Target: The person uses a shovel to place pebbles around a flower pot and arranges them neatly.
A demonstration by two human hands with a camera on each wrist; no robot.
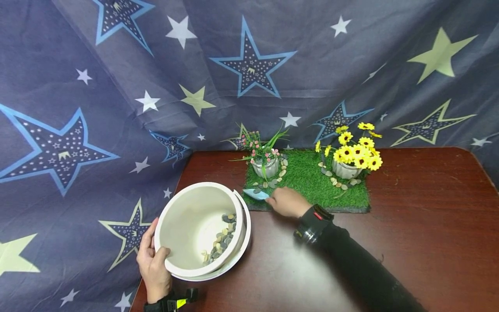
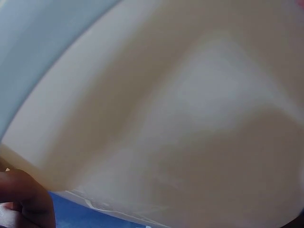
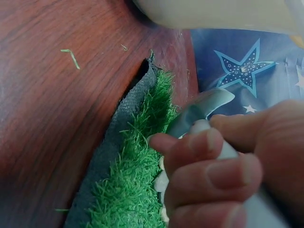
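My left hand (image 1: 153,262) grips the rim of a cream-white bucket (image 1: 183,225), thumb over the edge. The bucket is tilted, its mouth facing me, and grey and tan pebbles (image 1: 222,242) lie along its lower right inner wall. A white band curves round its right side. In my right hand (image 1: 289,202) is the handle of a small light-blue trowel (image 1: 255,194), its blade over the left front edge of the turf mat (image 1: 304,173), with a dark pebble at it. In the right wrist view, fingers curl round the pale handle (image 3: 228,151). Bucket wall (image 2: 190,118) fills the left wrist view.
Pink flowers stand in a grey pot (image 1: 267,168) at the mat's left, yellow flowers (image 1: 358,151) in another pot at its right. Pebbles (image 1: 338,184) edge both pots. The brown table (image 1: 421,225) extends right and forward; a star-printed curtain (image 1: 234,52) hangs behind and at left.
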